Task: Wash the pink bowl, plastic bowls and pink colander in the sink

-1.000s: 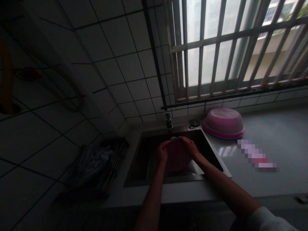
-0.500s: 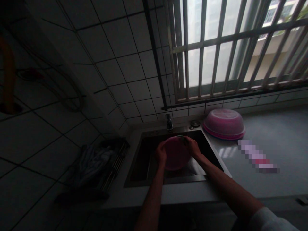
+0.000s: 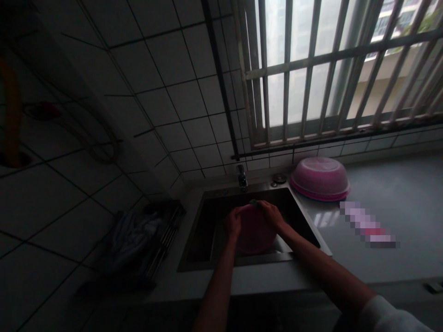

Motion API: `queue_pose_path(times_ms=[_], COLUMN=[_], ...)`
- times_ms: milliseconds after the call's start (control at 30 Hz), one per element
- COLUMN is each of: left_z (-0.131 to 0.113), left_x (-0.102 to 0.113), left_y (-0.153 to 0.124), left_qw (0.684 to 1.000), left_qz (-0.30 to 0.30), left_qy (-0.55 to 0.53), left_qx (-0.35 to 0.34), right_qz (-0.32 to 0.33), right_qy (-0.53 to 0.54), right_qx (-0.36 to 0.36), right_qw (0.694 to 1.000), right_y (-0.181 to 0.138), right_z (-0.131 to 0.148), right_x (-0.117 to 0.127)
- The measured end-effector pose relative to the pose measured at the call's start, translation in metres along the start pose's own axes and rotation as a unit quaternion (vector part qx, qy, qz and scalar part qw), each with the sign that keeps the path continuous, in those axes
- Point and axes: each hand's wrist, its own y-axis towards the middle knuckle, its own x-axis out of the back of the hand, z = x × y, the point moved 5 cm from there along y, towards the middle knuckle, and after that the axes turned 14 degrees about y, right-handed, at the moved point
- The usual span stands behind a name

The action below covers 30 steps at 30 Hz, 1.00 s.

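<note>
A pink plastic basin [image 3: 255,230] is tilted in the steel sink [image 3: 194,263], its inside facing me. My left hand [image 3: 233,222] grips the basin's left rim. At the upper right rim, my right hand [image 3: 272,215] is closed on a small greenish scouring pad [image 3: 254,202], pressed against the edge. Most of the pad is hidden by the fingers, and the dim light blurs its details. Behind the basin stands the faucet [image 3: 242,177].
Upside-down pink basins [image 3: 320,180] are stacked on the counter [image 3: 408,193] right of the sink. A blurred-out pinkish item [image 3: 367,223] lies in front of them. A dark rack [image 3: 166,240] with a crumpled cloth [image 3: 138,233] stands left. Drain strainers [image 3: 279,178] sit behind the sink.
The basin has tipped and dropped slightly toward me. My right hand and the pad have shifted left along the rim; my left hand still grips its side.
</note>
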Motion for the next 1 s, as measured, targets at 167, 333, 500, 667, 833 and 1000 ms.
queue_pose_path(times_ms=[167,333,500,667,833,1000], left_z=[0.003,0.001,0.000,0.004,0.005,0.004], left_x=[-0.002,-0.002,-0.001,-0.003,-0.004,-0.005], left_y=[0.002,0.002,0.001,0.002,0.002,0.003], left_qw=[1.000,1.000,1.000,1.000,1.000,1.000], left_qz=[-0.002,0.008,0.020,0.012,0.011,0.009], left_qy=[0.006,0.010,0.019,0.010,0.011,0.016], left_qx=[0.000,-0.001,0.011,0.001,-0.002,-0.006], right_qz=[0.002,0.002,0.004,0.002,-0.002,-0.001], right_qy=[0.006,0.010,0.003,0.006,0.004,0.002], right_qx=[-0.006,-0.001,-0.011,-0.006,-0.006,-0.006], right_qw=[1.000,1.000,1.000,1.000,1.000,1.000], right_y=[0.000,0.001,0.001,0.000,0.001,0.002], right_z=[-0.006,-0.010,-0.011,-0.007,-0.009,-0.012], right_x=[-0.002,-0.004,-0.004,-0.002,-0.003,-0.005])
